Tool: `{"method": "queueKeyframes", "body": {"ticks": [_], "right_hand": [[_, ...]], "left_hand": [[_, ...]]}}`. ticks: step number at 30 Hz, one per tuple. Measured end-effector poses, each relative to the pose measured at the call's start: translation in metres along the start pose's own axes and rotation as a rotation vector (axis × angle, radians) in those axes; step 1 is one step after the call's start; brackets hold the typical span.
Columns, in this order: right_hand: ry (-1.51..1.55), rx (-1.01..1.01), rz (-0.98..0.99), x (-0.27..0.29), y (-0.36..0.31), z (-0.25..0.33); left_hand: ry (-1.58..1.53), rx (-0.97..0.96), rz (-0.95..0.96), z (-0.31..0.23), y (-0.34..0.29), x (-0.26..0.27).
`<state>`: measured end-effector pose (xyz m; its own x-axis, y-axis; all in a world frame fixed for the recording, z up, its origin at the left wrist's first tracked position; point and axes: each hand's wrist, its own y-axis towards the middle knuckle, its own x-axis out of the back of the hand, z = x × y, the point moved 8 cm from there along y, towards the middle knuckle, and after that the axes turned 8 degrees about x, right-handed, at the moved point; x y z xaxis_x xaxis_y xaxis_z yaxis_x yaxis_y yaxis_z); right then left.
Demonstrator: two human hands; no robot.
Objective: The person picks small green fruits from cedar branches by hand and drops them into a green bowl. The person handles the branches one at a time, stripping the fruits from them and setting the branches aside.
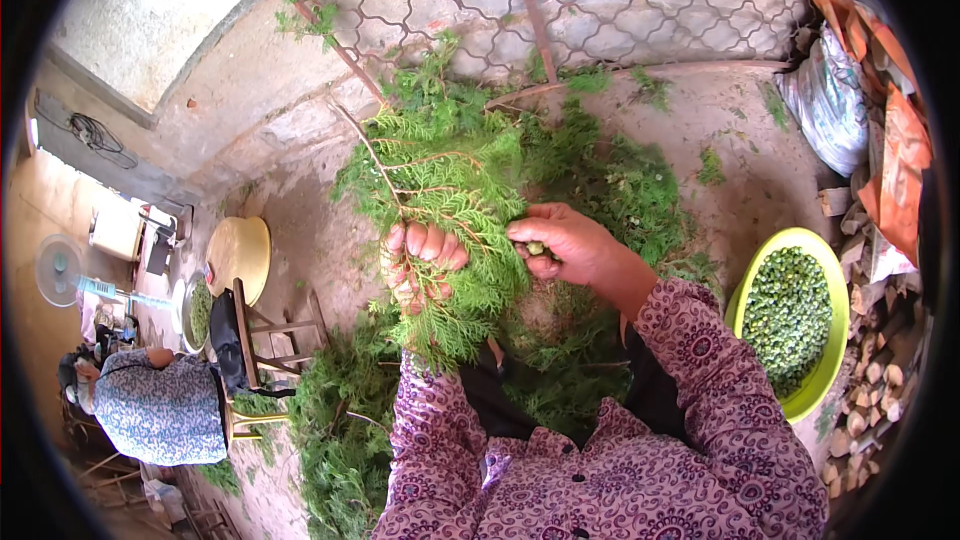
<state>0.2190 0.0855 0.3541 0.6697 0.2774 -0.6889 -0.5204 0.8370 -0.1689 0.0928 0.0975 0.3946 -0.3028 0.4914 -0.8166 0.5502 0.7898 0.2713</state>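
Note:
A leafy green conifer branch (440, 190) with flat, scaly sprays is held up in front of me. Wrapped round its stems is my left hand (425, 250), partly hidden by the foliage. Close to its right side, my right hand (580, 248) has thumb and fingers closed on small green cones (537, 249). Those fingertips are at the edge of the sprays; whether the cones are still attached to the branch I cannot tell. More cut conifer branches (630, 185) lie on the ground beyond my hands, and another heap (345, 440) lies to my left.
At my right stands a yellow-green basin (843, 310) full of small green cones, beside stacked firewood (868, 390) and a white sack (830, 105). A wire mesh panel (640, 0) leans at the far wall. To the left are a person (160, 405), a wooden stool (285, 328) and a tan tub (238, 258).

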Motion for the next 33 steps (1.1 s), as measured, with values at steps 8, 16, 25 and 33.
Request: {"method": "queueKeyframes", "body": {"ticks": [8, 16, 25, 33], "right_hand": [[0.108, 0.184, -0.031, 0.024, -0.004, 0.037], [0.191, 0.321, -0.114, 0.037, -0.017, 0.072], [0.407, 0.446, -0.212, 0.081, -0.042, 0.085], [0.318, 0.747, -0.555, 0.192, -0.205, 0.107]], "left_hand": [[0.426, -0.272, -1.018, -0.065, -0.049, 0.055], [2.011, -0.012, -1.604, -0.129, -0.150, 0.072], [2.281, 1.042, -1.506, -0.081, -0.358, 0.145], [2.265, 0.531, -1.417, -0.077, -0.252, 0.048]]}}
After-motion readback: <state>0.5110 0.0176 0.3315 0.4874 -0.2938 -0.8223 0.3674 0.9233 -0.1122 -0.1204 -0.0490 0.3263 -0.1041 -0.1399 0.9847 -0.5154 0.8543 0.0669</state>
